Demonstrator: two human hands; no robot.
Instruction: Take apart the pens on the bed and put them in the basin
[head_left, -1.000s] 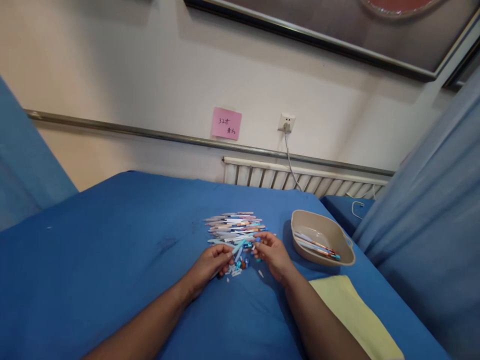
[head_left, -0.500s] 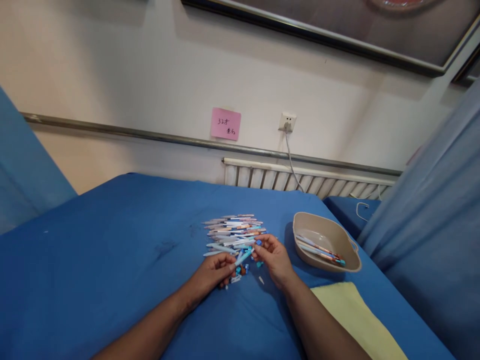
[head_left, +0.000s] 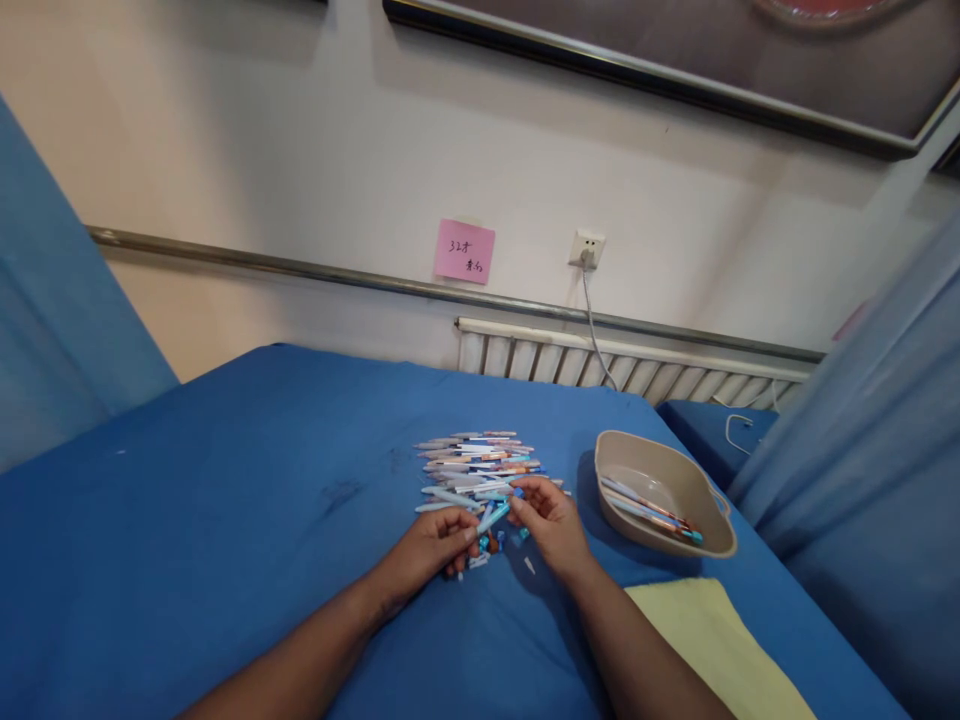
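A light-blue and teal pen (head_left: 492,518) slants up between my hands. My left hand (head_left: 429,548) pinches its lower end between thumb and fingers. At the upper end, my right hand (head_left: 553,520) is closed on a small blue cap-like piece (head_left: 517,492) that meets the pen's tip; whether it is fitted on is too small to tell. Just beyond the hands lie rows of pen parts (head_left: 476,458), white, grey, pinkish and copper. Beneath the held pen are small blue, teal and brown pieces (head_left: 493,544), partly hidden by my fingers. A small white cone (head_left: 529,566) lies nearer me.
To the right stands a beige plastic basin (head_left: 724,540) with several pens (head_left: 651,512) inside. A yellow cloth (head_left: 712,630) lies in front of it. Blue sheeting (head_left: 247,480) covers the table. A radiator (head_left: 540,358) and wall lie behind; blue curtains (head_left: 870,420) hang at the sides.
The view has shifted slightly, so everything sits a little further right. The blue piece in my right fingers looks closer to the pen's end. My grip on both is kept.
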